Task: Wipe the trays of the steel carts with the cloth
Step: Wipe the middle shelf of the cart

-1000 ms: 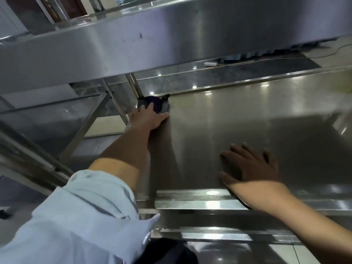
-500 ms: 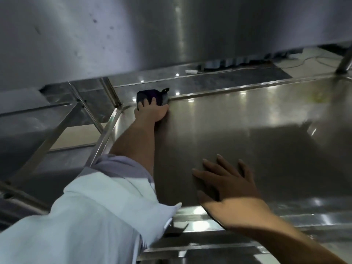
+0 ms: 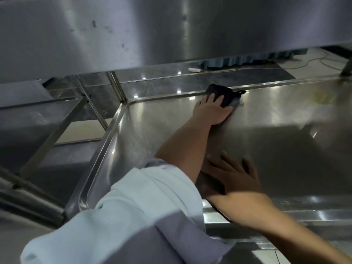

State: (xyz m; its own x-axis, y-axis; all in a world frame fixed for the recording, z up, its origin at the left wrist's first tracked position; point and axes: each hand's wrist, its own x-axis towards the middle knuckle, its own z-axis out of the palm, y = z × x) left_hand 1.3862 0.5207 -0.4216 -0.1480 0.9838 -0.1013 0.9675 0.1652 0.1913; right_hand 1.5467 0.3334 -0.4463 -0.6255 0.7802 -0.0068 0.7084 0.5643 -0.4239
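Cloth [image 3: 223,97], dark, pressed against the far rim of the lower tray [image 3: 276,130], a small loop at its right end lying on that rim. Left hand [image 3: 212,111] flat on top of it, fingers straight and spread over the fabric, palm on the steel just behind. Left arm stretched forward across the tray, pale sleeve [image 3: 133,206] bunched near the elbow and overhanging the near left corner. Right hand [image 3: 232,180] palm-down on the tray floor close to the near edge, fingers splayed and straight, gripping nothing, partly tucked under the left forearm. Hands well apart along the tray's depth. Raised lip along the left side, curving round the far left corner beside an upright post [image 3: 116,86]. Wide bare steel to the right of the cloth, running along the far rim to a yellowish smear [image 3: 320,97] near the far right. Upper tray [image 3: 171,29] hanging low overhead, its underside filling the top of the view and leaving a shallow gap above the arms. Neighbouring cart frame [image 3: 57,126] just left of the lip.
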